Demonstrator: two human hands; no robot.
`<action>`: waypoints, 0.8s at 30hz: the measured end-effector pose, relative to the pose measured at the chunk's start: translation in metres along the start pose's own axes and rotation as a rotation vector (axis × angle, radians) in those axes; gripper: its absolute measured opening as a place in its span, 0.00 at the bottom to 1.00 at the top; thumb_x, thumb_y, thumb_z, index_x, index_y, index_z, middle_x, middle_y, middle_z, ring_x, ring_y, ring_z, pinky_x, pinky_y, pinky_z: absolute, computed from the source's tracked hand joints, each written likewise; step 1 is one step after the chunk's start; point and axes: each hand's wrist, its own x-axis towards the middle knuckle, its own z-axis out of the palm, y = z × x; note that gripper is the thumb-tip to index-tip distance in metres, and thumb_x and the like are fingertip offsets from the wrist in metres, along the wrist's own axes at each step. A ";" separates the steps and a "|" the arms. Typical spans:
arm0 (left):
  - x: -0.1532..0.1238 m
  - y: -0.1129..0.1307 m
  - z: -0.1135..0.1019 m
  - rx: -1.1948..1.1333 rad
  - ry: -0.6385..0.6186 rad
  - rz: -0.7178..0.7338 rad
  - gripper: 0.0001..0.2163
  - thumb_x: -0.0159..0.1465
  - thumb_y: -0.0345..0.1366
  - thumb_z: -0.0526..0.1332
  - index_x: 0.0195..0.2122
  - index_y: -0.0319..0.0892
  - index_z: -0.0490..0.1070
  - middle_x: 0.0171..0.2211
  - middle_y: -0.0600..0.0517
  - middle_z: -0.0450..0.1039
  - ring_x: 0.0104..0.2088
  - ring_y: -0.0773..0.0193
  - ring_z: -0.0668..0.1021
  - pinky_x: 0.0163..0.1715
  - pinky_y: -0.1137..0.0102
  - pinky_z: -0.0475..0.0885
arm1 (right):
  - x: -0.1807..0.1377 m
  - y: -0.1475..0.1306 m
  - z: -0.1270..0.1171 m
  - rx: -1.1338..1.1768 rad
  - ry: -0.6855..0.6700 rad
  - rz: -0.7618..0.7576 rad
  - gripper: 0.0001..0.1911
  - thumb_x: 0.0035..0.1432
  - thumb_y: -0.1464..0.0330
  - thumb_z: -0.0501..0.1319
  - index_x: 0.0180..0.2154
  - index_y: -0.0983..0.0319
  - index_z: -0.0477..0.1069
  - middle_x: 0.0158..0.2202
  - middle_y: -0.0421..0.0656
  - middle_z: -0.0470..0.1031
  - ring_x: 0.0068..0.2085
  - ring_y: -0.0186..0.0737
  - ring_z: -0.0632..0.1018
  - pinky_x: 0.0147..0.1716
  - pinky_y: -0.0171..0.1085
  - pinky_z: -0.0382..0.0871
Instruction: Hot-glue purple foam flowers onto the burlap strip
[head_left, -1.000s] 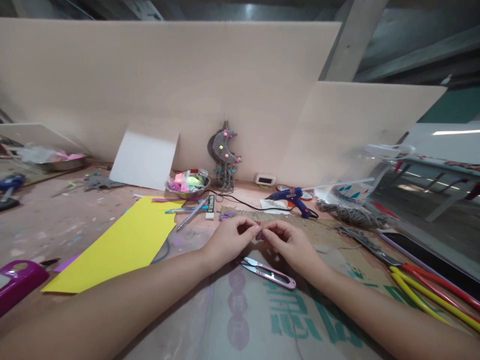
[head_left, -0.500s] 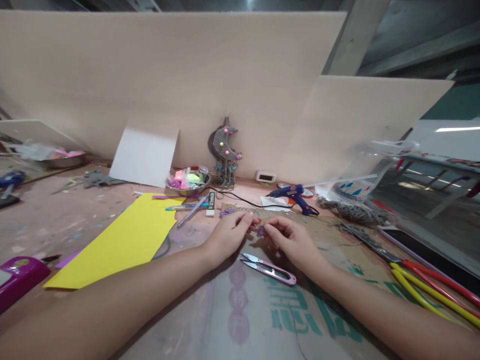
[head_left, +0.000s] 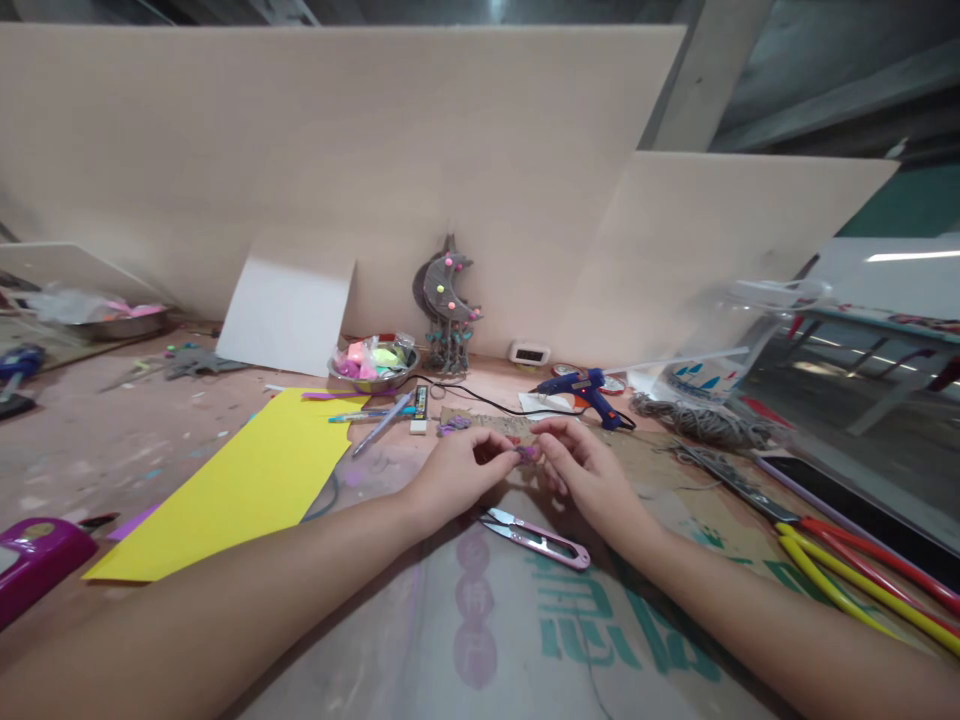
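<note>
My left hand (head_left: pixel 457 472) and my right hand (head_left: pixel 586 470) meet at the middle of the table, fingertips pinched together on a small purple piece (head_left: pixel 527 453). Both hands hover just above a cardboard sheet with green print (head_left: pixel 600 620). Pink thread snips (head_left: pixel 536 537) lie on that sheet directly below my hands. Another little purple piece (head_left: pixel 453 426) rests beyond my left hand.
A yellow paper sheet (head_left: pixel 247 480) lies to the left, pens (head_left: pixel 379 423) and a bowl of coloured bits (head_left: pixel 373 362) behind it. A blue glue gun (head_left: pixel 585 392), grey twine (head_left: pixel 697 423) and yellow and red sticks (head_left: pixel 862 580) are on the right. A moon ornament (head_left: pixel 448 300) leans on the back board.
My hands have stayed together on the purple piece, shifting slightly away from me; my right fingers have lifted and re-pinched over it.
</note>
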 end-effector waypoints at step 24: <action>0.000 -0.003 0.000 -0.045 0.002 0.012 0.08 0.55 0.38 0.59 0.30 0.39 0.72 0.30 0.51 0.75 0.33 0.64 0.75 0.34 0.72 0.68 | 0.002 -0.002 -0.003 -0.295 -0.008 -0.073 0.12 0.54 0.61 0.56 0.32 0.62 0.71 0.30 0.43 0.74 0.32 0.39 0.73 0.32 0.36 0.65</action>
